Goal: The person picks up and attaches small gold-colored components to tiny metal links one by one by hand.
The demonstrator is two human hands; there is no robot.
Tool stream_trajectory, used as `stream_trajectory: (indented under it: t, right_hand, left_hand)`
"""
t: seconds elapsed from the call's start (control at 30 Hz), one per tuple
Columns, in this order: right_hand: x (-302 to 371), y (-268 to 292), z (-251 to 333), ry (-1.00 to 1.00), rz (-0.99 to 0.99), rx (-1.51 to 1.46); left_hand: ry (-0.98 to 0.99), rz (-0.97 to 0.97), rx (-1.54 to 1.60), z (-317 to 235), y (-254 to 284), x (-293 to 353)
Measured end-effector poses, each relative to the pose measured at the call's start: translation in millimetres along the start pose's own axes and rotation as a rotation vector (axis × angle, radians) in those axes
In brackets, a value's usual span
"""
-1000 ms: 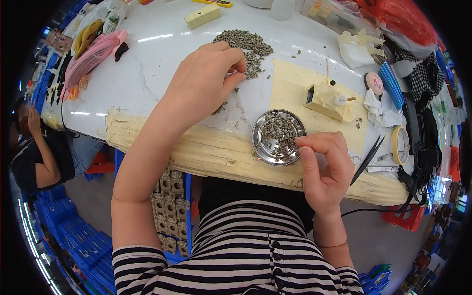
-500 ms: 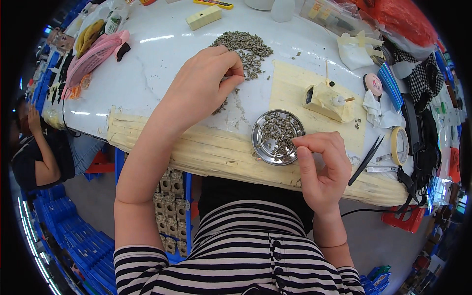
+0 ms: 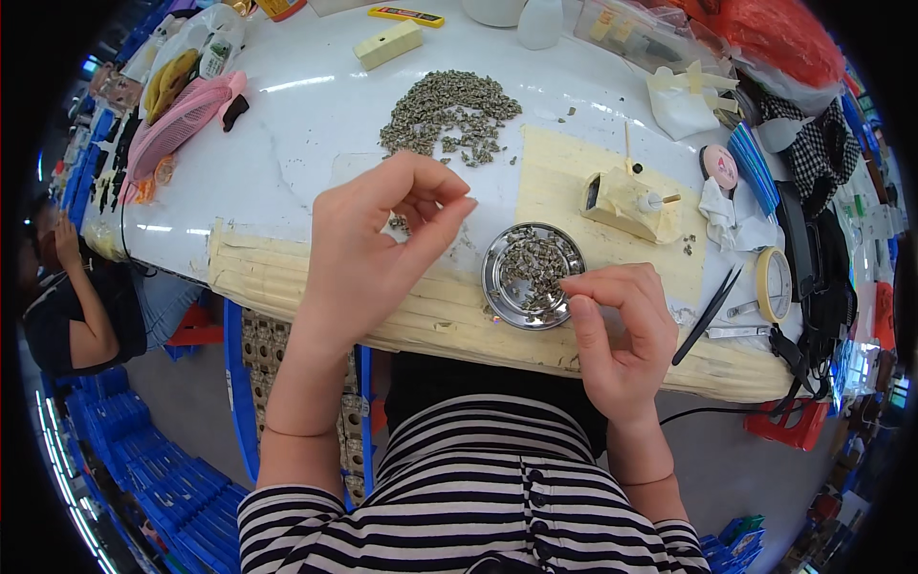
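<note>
My left hand (image 3: 368, 244) is over the near part of the table, left of a round metal dish (image 3: 490, 287). Its thumb and index finger are brought together in a pinch; whatever may be between them is too small to see. Beyond it lies a wide heap of small grey metal parts (image 3: 430, 110), and a few more show beneath the hand. The dish holds many similar metal parts (image 3: 537, 260). At the dish's right rim, my right hand (image 3: 622, 330) has its thumb and index finger pinched close together; nothing between them can be made out.
Right of the dish, a tape-wrapped block (image 3: 626, 209) rests on a yellowish sheet (image 3: 550, 177). Black tweezers (image 3: 708, 316) and a tape roll (image 3: 773, 284) lie at right. A cream block (image 3: 388, 45) and yellow cutter (image 3: 406, 16) sit at the back, a pink mesh item (image 3: 182, 124) at left.
My left hand has come back from the heap toward me, uncovering the heap's near side. My right hand has stayed by the dish's rim, with little movement.
</note>
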State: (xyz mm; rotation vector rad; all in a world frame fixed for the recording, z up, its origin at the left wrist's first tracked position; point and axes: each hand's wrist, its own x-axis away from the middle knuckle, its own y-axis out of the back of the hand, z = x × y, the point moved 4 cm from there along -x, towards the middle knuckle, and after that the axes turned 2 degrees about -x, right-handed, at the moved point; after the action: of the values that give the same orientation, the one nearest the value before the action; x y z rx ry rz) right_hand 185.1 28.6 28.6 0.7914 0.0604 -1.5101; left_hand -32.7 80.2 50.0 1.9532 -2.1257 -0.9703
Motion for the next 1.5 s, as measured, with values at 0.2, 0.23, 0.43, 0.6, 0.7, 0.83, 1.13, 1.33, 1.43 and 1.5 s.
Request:
stream_trajectory:
  t: [0.2, 0.23, 0.43, 0.6, 0.7, 0.83, 1.13, 1.33, 1.43, 1.5]
  right_hand:
    - [-17.9, -4.6, 17.4, 0.122, -0.011, 0.042]
    - [-20.9, -5.1, 20.2, 0.138, -0.010, 0.028]
    - [-25.3, -5.9, 19.5, 0.162, 0.006, 0.030]
    - [-24.3, -4.5, 17.1, 0.169, -0.028, 0.074]
    - [-23.9, -2.5, 17.9, 0.209, -0.059, 0.111]
    - [-22.1, -1.8, 18.8, 0.275, -0.088, 0.178]
    - [-21.7, -1.2, 20.2, 0.352, -0.108, 0.245]
    - [-20.4, -1.8, 15.0, 0.272, -0.104, 0.190]
    - [-20.6, -2.8, 14.4, 0.267, -0.091, 0.176]
    - [-20.1, -2.9, 13.9, 0.268, -0.100, 0.171]
  left_hand:
    - [0.294, 0.026, 0.868, -6.0, -34.7, 31.4]
    - [0.303, 0.034, 0.910, -4.4, -37.5, 31.2]
    - [0.304, 0.061, 1.001, -0.9, -46.4, 29.2]
    - [0.254, 0.003, 0.847, -8.6, -49.8, 32.4]
    - [0.276, -0.003, 0.865, -10.4, -53.8, 34.3]
    - [0.324, 0.015, 0.946, -12.3, -55.9, 36.1]
    - [0.254, -0.014, 0.820, -16.4, -53.6, 35.6]
    - [0.002, -0.077, 0.414, -18.7, -49.5, 33.8]
    - [-0.060, -0.102, 0.355, -19.6, -49.8, 32.2]
    - [-0.065, -0.107, 0.356, -19.2, -50.7, 32.1]
